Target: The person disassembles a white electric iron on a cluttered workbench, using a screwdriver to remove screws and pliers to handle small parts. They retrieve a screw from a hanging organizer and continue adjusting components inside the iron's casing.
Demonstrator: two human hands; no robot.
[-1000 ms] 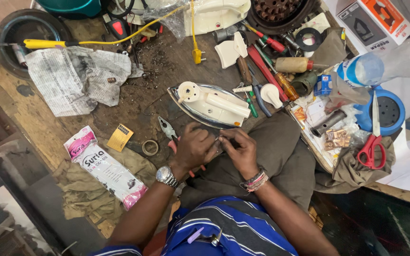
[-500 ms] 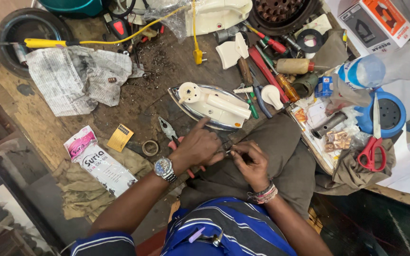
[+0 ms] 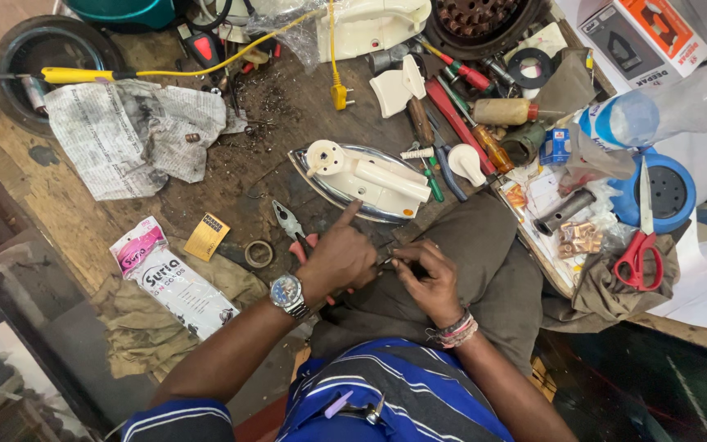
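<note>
1. The left hand (image 3: 339, 255) and the right hand (image 3: 427, 277) are meeting over the person's lap, just below the edge of the bench (image 3: 59, 221). Both are pinching a small dark part (image 3: 388, 263) between their fingertips; it is too small to tell what it is.
2. The left hand is closing around its end of the part with the index finger sticking out toward the iron. The right hand is curling tight on the other end.
3. To do this well, I judge the grip should be staying close to the joint, with short, steady pressure and the wrists braced against the knee, since a slip would be dropping the piece into the clutter.
4. Just beside the left hand, red-handled pliers (image 3: 294, 229) are lying within easy reach on the bench.
5. Beyond the fingers, an opened clothes iron (image 3: 362, 176) is resting on its soleplate, with a cream handle on top.
6. Near the pliers, a small ring (image 3: 258, 254) and a yellow card (image 3: 207, 236) are lying.
7. Farther left, a crumpled newspaper (image 3: 124, 135) and a pink-and-white packet (image 3: 169, 278) are sitting.
8. To the right, screwdrivers (image 3: 460, 115), red scissors (image 3: 640, 245) and a blue round case (image 3: 664, 192) are crowding the bench, well apart from the hands.
9. A yellow cable (image 3: 333, 57) is trailing above the iron, and could be snagging any reach forward.
</note>
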